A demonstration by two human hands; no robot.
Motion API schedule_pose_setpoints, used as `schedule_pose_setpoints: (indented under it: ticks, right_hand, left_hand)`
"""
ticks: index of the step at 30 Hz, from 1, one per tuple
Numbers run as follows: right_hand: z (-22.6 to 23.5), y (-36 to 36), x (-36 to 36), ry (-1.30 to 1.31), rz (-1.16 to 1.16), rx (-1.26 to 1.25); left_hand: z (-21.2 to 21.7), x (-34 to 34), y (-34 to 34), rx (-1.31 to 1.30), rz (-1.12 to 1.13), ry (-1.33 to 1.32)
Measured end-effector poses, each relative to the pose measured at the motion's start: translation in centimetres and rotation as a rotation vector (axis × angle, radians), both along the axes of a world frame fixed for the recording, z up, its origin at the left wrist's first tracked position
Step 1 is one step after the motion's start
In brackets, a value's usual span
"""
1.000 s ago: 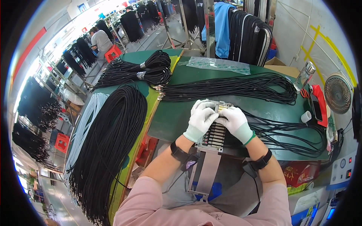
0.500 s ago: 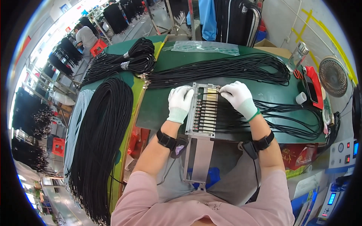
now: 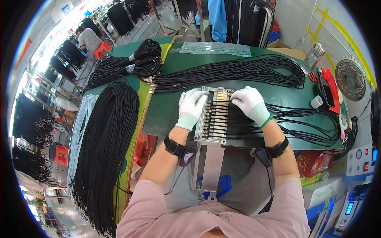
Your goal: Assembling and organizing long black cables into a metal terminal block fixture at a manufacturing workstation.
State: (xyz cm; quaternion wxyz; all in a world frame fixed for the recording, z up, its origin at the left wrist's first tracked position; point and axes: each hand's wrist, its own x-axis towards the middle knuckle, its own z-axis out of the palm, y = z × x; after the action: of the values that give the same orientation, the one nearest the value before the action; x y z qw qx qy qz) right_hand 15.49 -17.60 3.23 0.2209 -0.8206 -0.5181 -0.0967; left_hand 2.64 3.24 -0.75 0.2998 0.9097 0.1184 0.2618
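A metal clamping fixture stands at the table's front edge, with several black cables lying side by side across its slots. Their metal connectors line its left side. My right hand, in a white glove, pinches the topmost cable just right of the fixture's yellowish strip. This cable spans the fixture toward my left hand, also gloved. The left fingers are drawn together at the fixture's upper left edge, over the cable's end; what lies between the fingertips is hidden. Right of my right hand the cables loop over the table.
Behind the fixture lies a long cable bundle. More black cables and coiled bundles fill the left side. At right are a small white cup, red-handled scissors, a glass bottle and a fan.
My left fingertips have moved slightly right, further over the fixture's edge. The cable's right-hand part has dipped a little. My right hand keeps its pinch in nearly the same place.
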Motion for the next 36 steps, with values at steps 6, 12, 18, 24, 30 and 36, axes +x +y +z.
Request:
schedule_pose_setpoints:
  ticks: [6,12,18,24,30,36]
  right_hand:
    - [-0.7,-0.1,0.4,0.027,-0.054,-0.040]
    - [-0.7,0.4,1.2,-0.093,-0.195,-0.030]
    - [-0.7,1.0,1.6,-0.138,-0.263,-0.159]
    - [-0.5,1.0,1.8,-0.042,-0.227,-0.065]
    - [1.0,2.0,-0.5,0.045,0.026,0.187]
    - [0.8,2.8,-2.0,0.076,0.162,0.218]
  left_hand:
    - [1.1,0.1,-2.4,0.417,-0.128,0.123]
    - [1.4,0.2,-2.3,0.435,-0.132,0.139]
    - [0.9,0.0,-2.6,0.348,-0.154,0.121]
    - [0.4,0.1,-2.2,0.286,-0.150,0.071]
    - [1.2,0.3,-2.0,0.098,-0.084,-0.159]
    - [1.8,0.2,-1.7,0.084,-0.159,-0.202]
